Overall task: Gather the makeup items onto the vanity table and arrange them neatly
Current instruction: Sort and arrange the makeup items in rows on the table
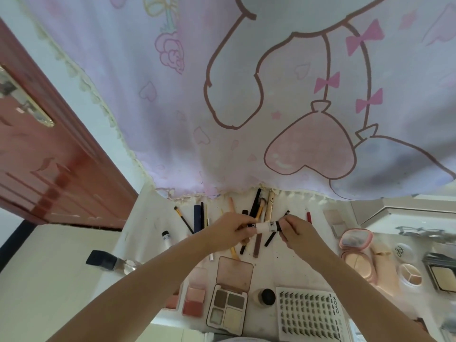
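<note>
Hands meet in the middle, just above the white bench (283, 267). Between them is a small white tube (265, 227) with black writing and a dark cap, lying sideways in the air. The left hand (229, 229) has its fingers curled round the left end of the tube. The right hand (296, 230) pinches the dark cap end with its fingertips.

Under both hands lies a bunch of thin brushes and pencils (256, 213), side by side, pointing away toward a pink cartoon curtain (222, 95) that hangs down to the far edge of the bench. A red pencil (309, 217) lies alone just right of the right hand. A dark blue stick (197, 218) lies left of the left hand. Further left is a little tube with a black cap (165, 239), and past it, a clear bottle with a dark lid (108, 261) lies on its side.

Nearer than the hands, an open eyeshadow palette (228, 304) shows four colours. A blush palette (195, 299) sits to its left, under the left arm. A small jar with a black lid (266, 297) sits to its right, beside a sheet of false lashes (308, 314). Off to the right of the right hand are an open pink compact (355, 253), a round pot (410, 276) and a dark powder case (441, 275).
</note>
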Demonstrator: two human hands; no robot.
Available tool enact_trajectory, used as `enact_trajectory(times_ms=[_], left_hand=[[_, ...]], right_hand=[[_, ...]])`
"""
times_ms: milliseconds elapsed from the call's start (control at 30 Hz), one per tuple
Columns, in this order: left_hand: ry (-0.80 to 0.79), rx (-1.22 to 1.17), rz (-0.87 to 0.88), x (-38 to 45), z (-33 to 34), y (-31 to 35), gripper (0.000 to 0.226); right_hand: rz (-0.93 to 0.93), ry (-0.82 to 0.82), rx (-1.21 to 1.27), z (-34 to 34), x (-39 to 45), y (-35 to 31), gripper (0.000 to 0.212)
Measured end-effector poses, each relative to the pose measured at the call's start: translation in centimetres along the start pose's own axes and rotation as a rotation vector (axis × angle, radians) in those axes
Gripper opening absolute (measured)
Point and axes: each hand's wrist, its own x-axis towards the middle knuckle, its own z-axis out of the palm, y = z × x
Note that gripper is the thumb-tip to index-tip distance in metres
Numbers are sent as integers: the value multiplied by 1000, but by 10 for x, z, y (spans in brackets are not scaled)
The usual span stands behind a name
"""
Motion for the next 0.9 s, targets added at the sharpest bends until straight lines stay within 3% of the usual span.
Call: enact_trajectory(times_ms=[133, 233, 367, 500, 567, 733, 800, 900], left_hand=[[160, 222, 54, -11, 15, 10, 26], [379, 288, 8, -15, 26, 14, 28], [644, 325, 48, -23, 22, 20, 58], [509, 18, -299, -28, 13, 23, 40], [455, -229, -365, -29, 11, 22, 42], [209, -709, -637, -47, 4, 31, 44], [185, -742, -634, -54, 2, 32, 44], [353, -495, -479, -58, 1, 31, 44]], right_hand=[[249, 13, 219, 12, 2, -12, 47], [251, 87, 185, 24, 5, -24, 52], [168, 185, 197, 36, 5, -38, 47], [-144, 244, 13, 43, -5, -38, 51], [-292, 264, -58, 46, -10, -38, 50], [-651, 191, -159, 47, -16, -51, 31], [-607, 169, -98, 48, -16, -48, 38], [-138, 70, 90, 52, -7, -50, 48]])
